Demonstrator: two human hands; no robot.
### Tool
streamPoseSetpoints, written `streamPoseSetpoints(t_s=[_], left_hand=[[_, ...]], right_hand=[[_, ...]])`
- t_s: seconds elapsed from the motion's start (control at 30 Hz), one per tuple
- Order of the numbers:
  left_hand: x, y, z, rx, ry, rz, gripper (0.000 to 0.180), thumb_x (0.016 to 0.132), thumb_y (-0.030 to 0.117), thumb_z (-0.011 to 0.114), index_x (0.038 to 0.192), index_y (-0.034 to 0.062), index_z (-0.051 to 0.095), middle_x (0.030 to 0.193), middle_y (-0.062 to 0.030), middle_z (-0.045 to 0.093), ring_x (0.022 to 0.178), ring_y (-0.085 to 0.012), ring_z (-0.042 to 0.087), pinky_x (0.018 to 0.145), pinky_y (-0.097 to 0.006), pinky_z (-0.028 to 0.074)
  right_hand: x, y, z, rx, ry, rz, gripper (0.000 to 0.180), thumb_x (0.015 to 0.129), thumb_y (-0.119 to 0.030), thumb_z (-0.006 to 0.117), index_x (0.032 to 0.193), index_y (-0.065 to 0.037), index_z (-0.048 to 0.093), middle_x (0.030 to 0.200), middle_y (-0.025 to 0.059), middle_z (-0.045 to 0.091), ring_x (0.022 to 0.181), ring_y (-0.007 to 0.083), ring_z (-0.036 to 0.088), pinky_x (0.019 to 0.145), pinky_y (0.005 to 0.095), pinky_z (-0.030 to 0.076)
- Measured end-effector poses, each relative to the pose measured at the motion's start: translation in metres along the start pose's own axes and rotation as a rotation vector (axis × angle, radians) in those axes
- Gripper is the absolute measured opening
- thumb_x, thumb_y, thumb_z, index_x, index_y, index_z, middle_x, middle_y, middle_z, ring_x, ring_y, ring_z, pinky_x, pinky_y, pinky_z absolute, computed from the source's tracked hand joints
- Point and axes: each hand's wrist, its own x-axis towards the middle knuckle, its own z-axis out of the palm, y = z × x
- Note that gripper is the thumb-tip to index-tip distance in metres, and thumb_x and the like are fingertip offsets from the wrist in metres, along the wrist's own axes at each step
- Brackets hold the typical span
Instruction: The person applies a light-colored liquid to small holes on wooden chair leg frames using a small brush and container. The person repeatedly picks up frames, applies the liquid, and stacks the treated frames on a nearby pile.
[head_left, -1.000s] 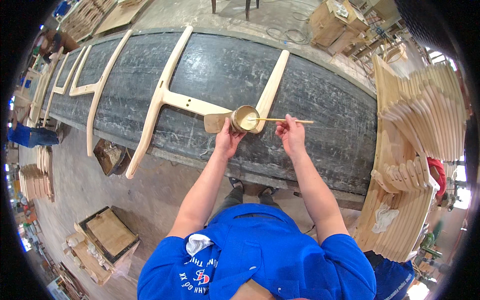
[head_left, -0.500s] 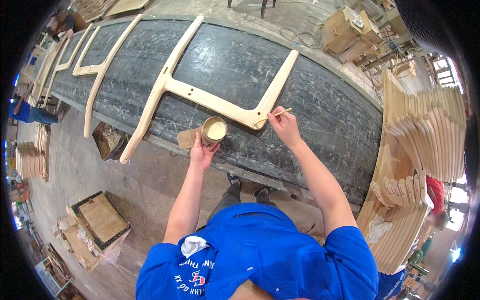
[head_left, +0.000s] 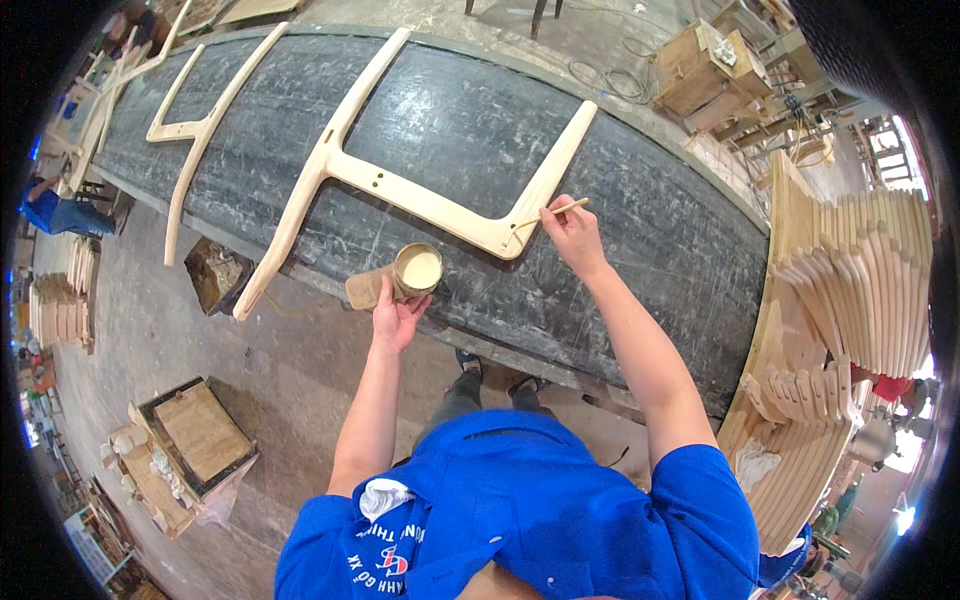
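Note:
My left hand is closed around a cup of cream-coloured liquid, holding it over the table's near edge. A flat wooden piece juts out beside the cup, to the left. Between the fingertips of my right hand is a thin wooden stick, perhaps a small brush. Its lower tip is at the rounded corner of a pale wooden chair frame, close to a small hole. The frame lies flat on the dark table, with more holes along its crosspiece.
Another wooden frame lies farther left on the dark table. Stacked curved wooden parts stand at the right. A box sits on the floor at lower left. A co-worker in blue is at the far left.
My right hand has drawn slightly up and right with the stick. The cup has shifted a little left and down. At the far left, a wooden frame has been moved away from its place.

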Motion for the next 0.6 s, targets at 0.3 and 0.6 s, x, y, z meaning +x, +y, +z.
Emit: streamPoseSetpoints(t_s=[0.3,0.6], left_hand=[[-0.011,-0.005,-0.005,-0.054,0.003,0.038,0.049,0.094,0.046,0.043,0.126,0.0095,0.045,0.122,-0.0094,0.052,0.108,-0.0263,0.052,0.095,-0.047,0.042],[-0.016,-0.016,0.014,-0.031,-0.038,0.050,0.049,0.095,0.046,0.039,0.127,0.0099,0.044,0.122,-0.0082,0.050,0.109,-0.0252,0.049,0.098,-0.047,0.038]], right_hand=[[0.013,-0.002,0.003,-0.305,-0.291,-0.238,0.004,0.081,-0.010,0.059,0.083,-0.006,0.057,0.074,0.0118,0.057,0.070,0.0301,0.059,0.063,0.0371,0.048],[0.043,-0.011,-0.039,-0.392,-0.727,-0.335,0.007,0.076,-0.005,0.056,0.078,-0.007,0.062,0.084,0.0093,0.059,0.084,0.0289,0.059,0.074,0.0381,0.047]])
